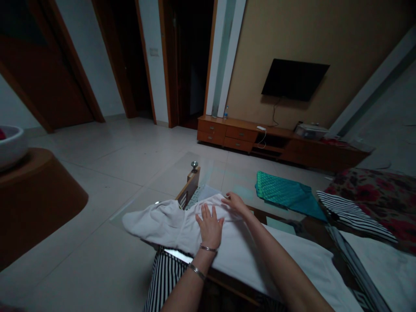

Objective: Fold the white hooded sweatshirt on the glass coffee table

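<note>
A white hooded top point(240, 247) lies lengthwise over a glass-topped table point(139, 190), its hood point(156, 221) towards the left end. My left hand point(211, 227) rests flat on the cloth near the hood, fingers spread. Just beyond it, my right hand point(235, 203) is at the far edge of the top, with bent fingers closed on the fabric there. The exact grip of those fingertips is partly hard to make out.
Folded teal cloth point(286, 193), a black-and-white striped garment point(354, 216) and another white garment point(383, 264) lie to the right. A metal-topped wooden post point(194, 169) stands under the glass. At left, a white basin point(13, 147) sits on a brown stand point(39, 195).
</note>
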Demonstrator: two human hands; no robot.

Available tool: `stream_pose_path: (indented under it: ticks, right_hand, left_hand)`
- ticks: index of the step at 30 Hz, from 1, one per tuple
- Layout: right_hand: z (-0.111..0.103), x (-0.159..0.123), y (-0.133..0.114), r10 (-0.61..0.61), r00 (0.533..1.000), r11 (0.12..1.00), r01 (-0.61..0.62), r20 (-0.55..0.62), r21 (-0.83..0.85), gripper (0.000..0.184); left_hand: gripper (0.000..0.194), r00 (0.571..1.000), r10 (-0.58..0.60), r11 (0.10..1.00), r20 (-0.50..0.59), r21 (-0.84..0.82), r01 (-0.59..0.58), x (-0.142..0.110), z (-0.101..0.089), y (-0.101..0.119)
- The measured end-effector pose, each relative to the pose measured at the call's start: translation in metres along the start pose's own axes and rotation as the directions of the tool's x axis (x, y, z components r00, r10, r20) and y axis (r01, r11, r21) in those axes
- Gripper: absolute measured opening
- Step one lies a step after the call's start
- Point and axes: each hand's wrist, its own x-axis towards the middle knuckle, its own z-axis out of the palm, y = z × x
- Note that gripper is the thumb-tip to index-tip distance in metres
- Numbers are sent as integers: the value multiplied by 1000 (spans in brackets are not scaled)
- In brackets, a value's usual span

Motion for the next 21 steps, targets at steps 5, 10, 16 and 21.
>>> stream_pose_path:
  ticks: [5,10,16,21]
  right_hand:
    - [25,19,-32,-136,988,990,133,-73,-45,43]
    - [32,19,-51,-106,979,992,93,-174,-85,32]
    - [32,-20,-41,-357,881,930,301,-311,-212,37]
    - [38,-48,-18,-473,875,858,433,-99,-278,37]
  left_hand:
    - [60,1000,-18,1000,-25,-12,17,0,0,-2]
    - [65,999,-49,999,-24,-6,48,5,-2,-8]
    - [60,993,-119,993,-22,23,119,13,4,-16]
    - [53,984,-152,983,96,-92,161,23,-9,-26]
